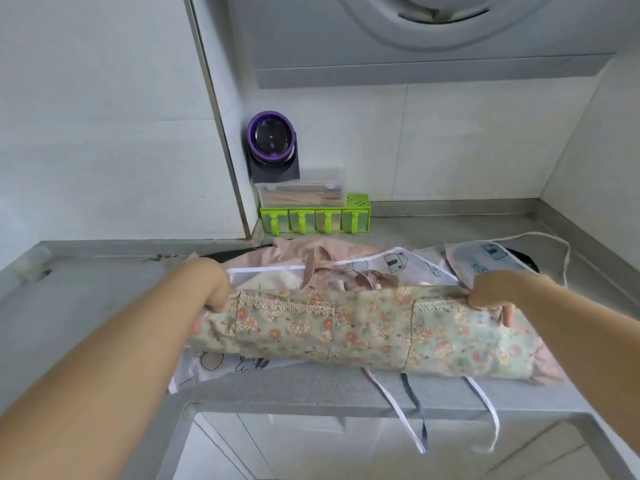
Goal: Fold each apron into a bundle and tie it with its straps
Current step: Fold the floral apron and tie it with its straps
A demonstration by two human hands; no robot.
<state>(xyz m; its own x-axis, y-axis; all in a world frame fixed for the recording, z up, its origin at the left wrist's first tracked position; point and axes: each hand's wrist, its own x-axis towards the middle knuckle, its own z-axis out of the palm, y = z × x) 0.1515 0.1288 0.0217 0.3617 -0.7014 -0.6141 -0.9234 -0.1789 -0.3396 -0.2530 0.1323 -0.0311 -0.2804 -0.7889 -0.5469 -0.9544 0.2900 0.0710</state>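
Gripping the floral apron (349,327) at mid-frame, left hand (211,289) and right hand (491,289) pinch its ends; even tension should keep the fold straight.

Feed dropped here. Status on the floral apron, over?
Left hand and right hand each grip one end of floral apron. Folded to long band, untied. Printed white apron beneath; straps hang off counter.

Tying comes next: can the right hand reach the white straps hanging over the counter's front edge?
Probably yes: the straps dangle uncovered below the right hand, which must first release the apron.
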